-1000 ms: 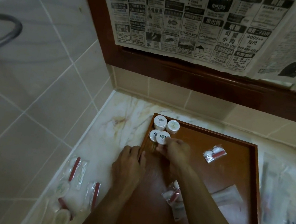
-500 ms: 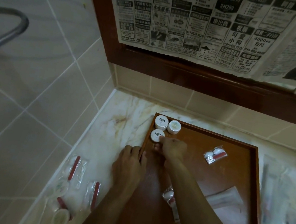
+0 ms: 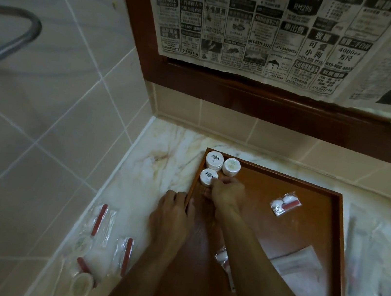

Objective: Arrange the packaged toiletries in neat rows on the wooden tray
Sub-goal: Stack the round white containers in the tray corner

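- At the tray's (image 3: pixel 336 221) upper-left corner, three round tubs (image 3: pixel 214 160) sit bunched.
- Right hand (image 3: pixel 226 195) fingers curl just right of the front tub (image 3: pixel 208 177); what they hold is hidden.
- Left hand (image 3: pixel 172 217) grips the tray's left rim, lower in frame.
- Cotton packet (image 3: pixel 285 203) lies well right.

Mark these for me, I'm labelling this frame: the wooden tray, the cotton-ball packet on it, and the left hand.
wooden tray (image 3: pixel 274 176): head view, far rim.
cotton-ball packet (image 3: pixel 285 204): head view, packet's middle.
left hand (image 3: pixel 170 217): head view, back of the hand.
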